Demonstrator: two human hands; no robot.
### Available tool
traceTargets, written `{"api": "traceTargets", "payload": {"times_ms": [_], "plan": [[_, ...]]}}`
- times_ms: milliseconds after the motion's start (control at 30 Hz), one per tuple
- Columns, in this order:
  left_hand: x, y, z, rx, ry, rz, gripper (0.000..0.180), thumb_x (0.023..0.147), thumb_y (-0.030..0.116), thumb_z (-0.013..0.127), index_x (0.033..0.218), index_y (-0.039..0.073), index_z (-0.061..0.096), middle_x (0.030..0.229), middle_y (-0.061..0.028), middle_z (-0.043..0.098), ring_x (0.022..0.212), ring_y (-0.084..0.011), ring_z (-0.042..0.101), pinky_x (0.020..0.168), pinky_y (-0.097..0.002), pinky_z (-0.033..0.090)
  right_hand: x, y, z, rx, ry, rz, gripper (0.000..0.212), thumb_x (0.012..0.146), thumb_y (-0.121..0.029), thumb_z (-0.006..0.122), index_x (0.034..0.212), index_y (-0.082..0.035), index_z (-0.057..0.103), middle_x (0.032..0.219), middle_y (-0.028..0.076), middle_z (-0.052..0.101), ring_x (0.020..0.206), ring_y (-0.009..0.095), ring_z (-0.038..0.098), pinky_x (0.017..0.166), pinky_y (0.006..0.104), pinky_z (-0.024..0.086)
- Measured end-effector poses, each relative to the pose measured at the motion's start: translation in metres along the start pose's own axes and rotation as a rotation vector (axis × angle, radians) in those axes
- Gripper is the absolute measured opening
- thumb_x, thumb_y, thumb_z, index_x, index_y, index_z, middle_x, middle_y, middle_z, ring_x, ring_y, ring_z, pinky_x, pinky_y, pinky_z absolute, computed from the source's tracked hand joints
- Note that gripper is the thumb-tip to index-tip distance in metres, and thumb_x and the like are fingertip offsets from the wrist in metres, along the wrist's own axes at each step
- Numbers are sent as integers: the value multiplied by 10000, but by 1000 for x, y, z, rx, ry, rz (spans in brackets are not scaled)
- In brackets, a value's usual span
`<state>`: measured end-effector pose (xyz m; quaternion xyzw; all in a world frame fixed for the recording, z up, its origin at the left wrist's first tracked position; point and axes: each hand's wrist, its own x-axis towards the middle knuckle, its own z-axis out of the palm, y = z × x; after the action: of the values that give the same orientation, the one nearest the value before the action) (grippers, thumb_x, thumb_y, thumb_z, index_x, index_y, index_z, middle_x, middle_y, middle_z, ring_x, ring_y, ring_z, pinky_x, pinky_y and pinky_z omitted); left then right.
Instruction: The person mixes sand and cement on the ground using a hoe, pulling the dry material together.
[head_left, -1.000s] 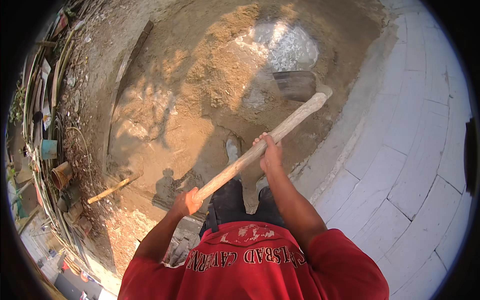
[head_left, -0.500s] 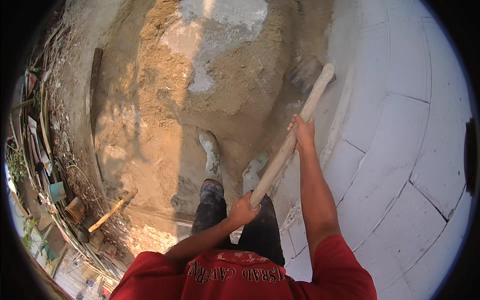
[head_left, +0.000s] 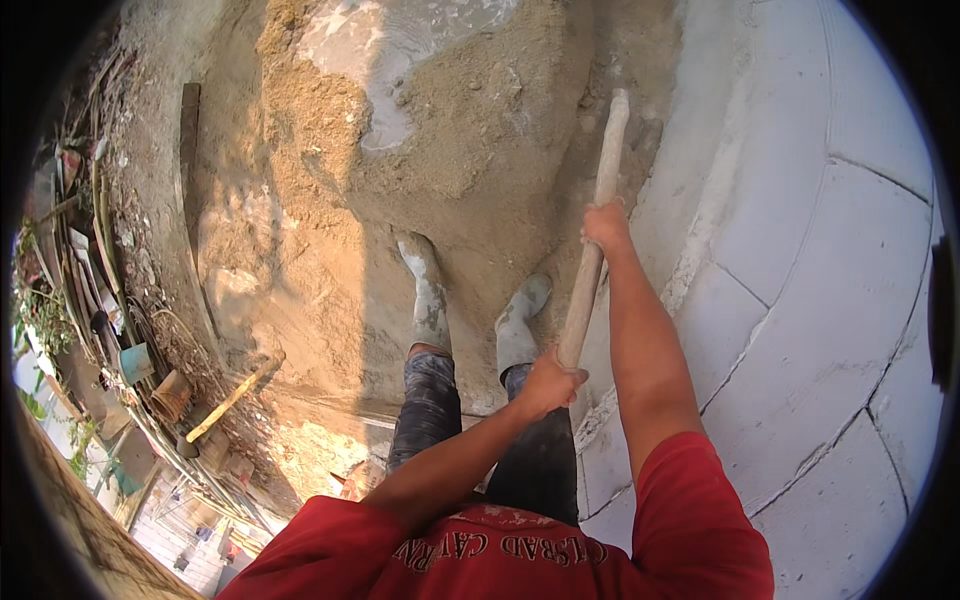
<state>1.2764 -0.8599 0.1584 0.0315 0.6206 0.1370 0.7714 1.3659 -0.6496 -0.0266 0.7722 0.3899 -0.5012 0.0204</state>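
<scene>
Both hands were locked on the long wooden handle (head_left: 595,235), which ran from near the person's waist up and away toward the far right of the sand pile (head_left: 440,140). The left hand (head_left: 548,382) had its grip clenched around the near end of the handle, just above the dark trousers (head_left: 430,400). The right hand (head_left: 606,225) had its grip wrapped tight around the handle farther up, arm stretched out straight. The far tip of the handle sat at the right edge of the pile, beside the pale paving slabs (head_left: 820,260); the tool's head could not be made out there. A grey wet patch (head_left: 400,50) lay on top of the pile at the far side. Two mud-caked boots (head_left: 430,295) stood planted in the sand at the foot of the heap, left of the handle. Away to the near left, a second wooden-handled tool (head_left: 232,395) lay on the ground beside a clutter of pots and scrap (head_left: 150,375).
</scene>
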Motion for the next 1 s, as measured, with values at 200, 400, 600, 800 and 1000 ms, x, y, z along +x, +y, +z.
{"api": "traceTargets", "payload": {"times_ms": [200, 400, 600, 800, 1000], "plan": [[-55, -47, -25, 110, -4, -55, 295, 782, 157, 651, 1009, -17, 576, 659, -81, 607, 486, -154, 595, 437, -309, 488, -66, 72, 34, 192, -114, 185, 379, 907, -103, 587, 1167, 100, 400, 811, 180, 592, 614, 245, 637, 496, 371, 556], [-65, -4, -98, 165, -70, -105, 267, 776, 177, 674, 927, -21, 576, 673, -82, 615, 511, -158, 606, 448, -306, 504, -75, 35, 69, 443, -202, 284, 311, 905, -109, 592, 1101, 107, 484, 763, 140, 588, 579, 228, 613, 489, 371, 531], [-168, 112, -233, 382, -154, -140, 285, 813, 171, 708, 939, -50, 578, 701, -71, 611, 528, -144, 589, 469, -297, 497, -149, -85, 112, 582, -74, 359, 272, 910, -118, 590, 1033, 116, 529, 735, 142, 586, 559, 227, 595, 498, 371, 525], [-355, 197, -405, 755, 2, -75, 348, 751, 62, 774, 1044, -7, 599, 681, -32, 613, 540, -111, 591, 476, -274, 448, -317, -235, 197, 1030, -35, 211, 547, 894, -184, 625, 1223, 138, 329, 1018, 258, 537, 839, 276, 603, 700, 406, 530], [-416, 135, -488, 882, 67, -47, 606, 708, 34, 793, 1272, 37, 571, 723, -31, 622, 567, -111, 582, 514, -288, 479, -432, -270, 219, 829, -51, -12, 858, 855, -202, 699, 1412, 158, 156, 1080, 206, 545, 955, 231, 600, 720, 351, 512]]}}
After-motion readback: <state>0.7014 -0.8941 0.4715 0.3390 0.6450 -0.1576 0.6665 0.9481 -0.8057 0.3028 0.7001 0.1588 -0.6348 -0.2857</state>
